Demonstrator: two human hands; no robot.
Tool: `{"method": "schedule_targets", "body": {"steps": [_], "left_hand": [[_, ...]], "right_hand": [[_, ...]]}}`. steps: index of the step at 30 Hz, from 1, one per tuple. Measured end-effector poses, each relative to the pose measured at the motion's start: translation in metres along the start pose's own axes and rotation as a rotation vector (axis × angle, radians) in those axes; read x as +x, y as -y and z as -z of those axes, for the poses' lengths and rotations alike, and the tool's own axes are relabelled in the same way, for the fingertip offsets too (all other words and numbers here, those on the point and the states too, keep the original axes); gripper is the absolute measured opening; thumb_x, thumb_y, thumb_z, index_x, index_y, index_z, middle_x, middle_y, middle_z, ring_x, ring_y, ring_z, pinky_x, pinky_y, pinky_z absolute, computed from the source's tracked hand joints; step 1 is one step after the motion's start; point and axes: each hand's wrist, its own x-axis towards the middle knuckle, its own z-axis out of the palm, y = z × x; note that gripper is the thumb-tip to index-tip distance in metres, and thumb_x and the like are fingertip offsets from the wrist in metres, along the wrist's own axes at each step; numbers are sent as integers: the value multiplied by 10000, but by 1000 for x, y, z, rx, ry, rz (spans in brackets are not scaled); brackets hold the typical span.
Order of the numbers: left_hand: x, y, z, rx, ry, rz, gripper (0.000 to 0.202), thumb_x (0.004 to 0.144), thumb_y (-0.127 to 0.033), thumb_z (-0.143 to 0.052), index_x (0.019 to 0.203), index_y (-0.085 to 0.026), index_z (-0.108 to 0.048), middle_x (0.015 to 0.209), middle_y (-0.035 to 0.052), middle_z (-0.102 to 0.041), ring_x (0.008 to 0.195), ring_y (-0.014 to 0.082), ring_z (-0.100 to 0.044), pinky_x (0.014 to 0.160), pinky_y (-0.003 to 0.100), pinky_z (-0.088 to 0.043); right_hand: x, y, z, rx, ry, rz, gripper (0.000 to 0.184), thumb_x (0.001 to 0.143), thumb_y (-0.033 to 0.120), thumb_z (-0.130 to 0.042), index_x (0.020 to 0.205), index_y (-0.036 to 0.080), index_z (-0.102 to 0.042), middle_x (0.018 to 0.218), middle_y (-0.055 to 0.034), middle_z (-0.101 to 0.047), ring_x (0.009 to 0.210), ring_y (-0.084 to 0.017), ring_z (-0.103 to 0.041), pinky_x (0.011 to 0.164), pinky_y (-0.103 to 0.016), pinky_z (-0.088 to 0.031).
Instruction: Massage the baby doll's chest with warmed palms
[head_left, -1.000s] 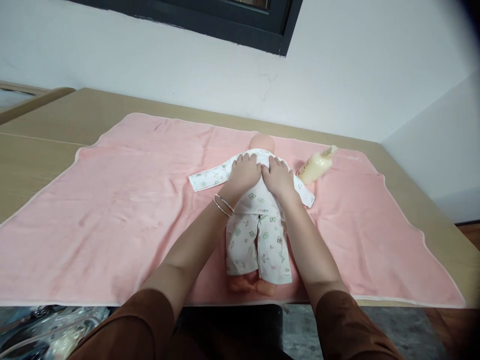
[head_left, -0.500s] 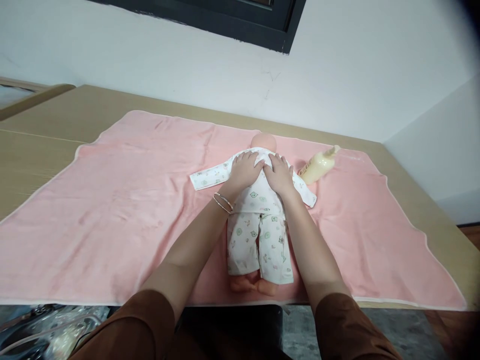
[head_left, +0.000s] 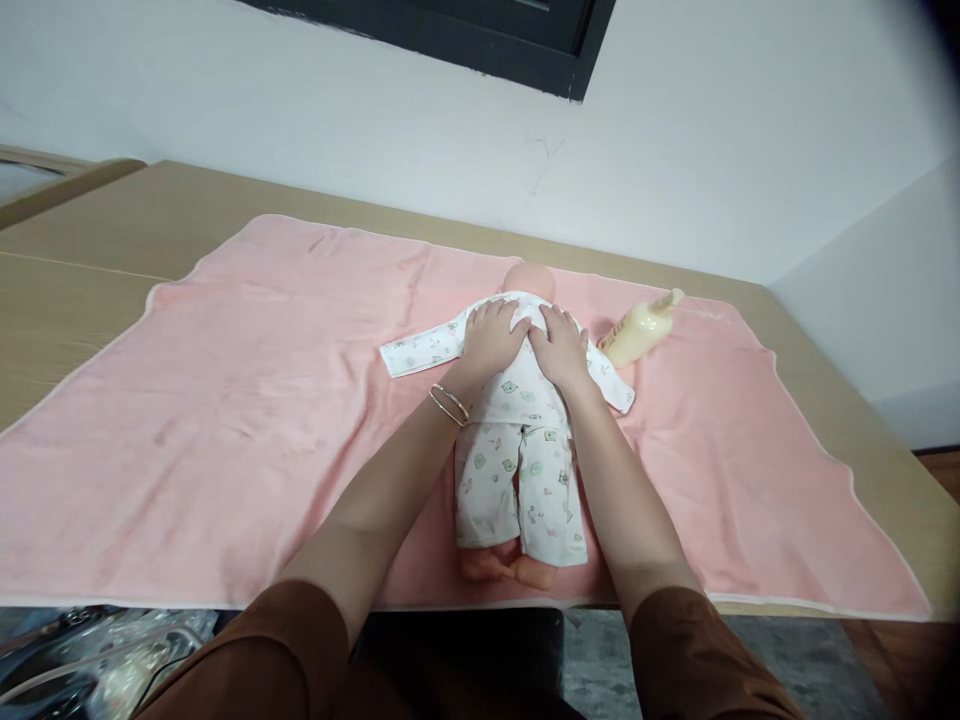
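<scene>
A baby doll [head_left: 519,470] in white printed pyjamas lies on a pink blanket [head_left: 247,400], head away from me, feet at the near edge. My left hand [head_left: 491,338] rests flat on the doll's upper body, fingers stretched toward the neck, with thin bangles on the wrist. Beside it, my right hand [head_left: 559,348] lies flat on the same spot, fingers apart. The doll's left sleeve [head_left: 420,350] stretches out to the left. A cream baby bottle [head_left: 640,328] lies on its side just right of the doll's shoulder.
The blanket covers a light wooden table [head_left: 90,250] that stands against a white wall. A dark window frame [head_left: 480,40] is above. Clear plastic wrapping [head_left: 90,660] lies below the table's near edge at lower left.
Both hands stay flat on the doll's chest, shifted very slightly. The view has tilted down a little; nothing was picked up or released.
</scene>
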Motion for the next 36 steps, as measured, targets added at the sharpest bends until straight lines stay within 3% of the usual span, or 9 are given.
{"method": "schedule_targets", "body": {"steps": [22, 27, 30, 32, 34, 36], "left_hand": [[0, -1, 2, 9, 37, 7, 520, 1117, -411, -391, 1571, -214, -549, 1677, 104, -542, 1594, 293, -437, 1361, 499, -280], [-8, -16, 20, 89, 120, 17, 553, 1126, -339, -361, 1622, -129, -487, 1706, 183, -487, 1633, 339, -382, 1348, 520, -299], [-20, -32, 41, 148, 224, -5, 503, 1085, -207, -393, 1557, -154, -558, 1586, 187, -605, 1518, 353, -534, 1234, 504, -451], [-26, -41, 53, 163, 281, 4, 412, 1061, -191, -426, 1388, -174, -675, 1424, 180, -705, 1331, 352, -678, 1095, 480, -547], [-28, -45, 57, 151, 290, 33, 336, 1062, -225, -438, 1230, -182, -725, 1278, 170, -757, 1168, 343, -744, 993, 470, -584], [-26, -42, 54, 130, 256, 39, 332, 1074, -251, -423, 1206, -190, -722, 1272, 161, -764, 1177, 341, -737, 1003, 478, -582]], "right_hand": [[1, -1, -1, -45, -11, 12, 637, 1051, 441, -358, 1638, 228, -480, 1768, -122, -400, 1647, -344, -332, 1332, -703, -179], [-6, 7, 11, -76, 22, 24, 633, 1070, 445, -349, 1646, 208, -461, 1766, -144, -400, 1643, -369, -338, 1314, -717, -205], [-18, 20, 26, -186, 57, 66, 561, 1089, 416, -347, 1525, 153, -581, 1593, -212, -608, 1493, -406, -543, 1301, -730, -192], [-25, 28, 34, -275, 72, 78, 483, 1090, 369, -352, 1368, 148, -680, 1375, -216, -752, 1320, -392, -679, 1313, -703, -160], [-28, 32, 38, -321, 72, 74, 438, 1087, 339, -354, 1250, 167, -723, 1237, -196, -804, 1220, -372, -729, 1320, -678, -151], [-26, 30, 36, -304, 65, 71, 432, 1087, 333, -348, 1226, 186, -730, 1224, -177, -810, 1215, -360, -733, 1320, -677, -158]]}}
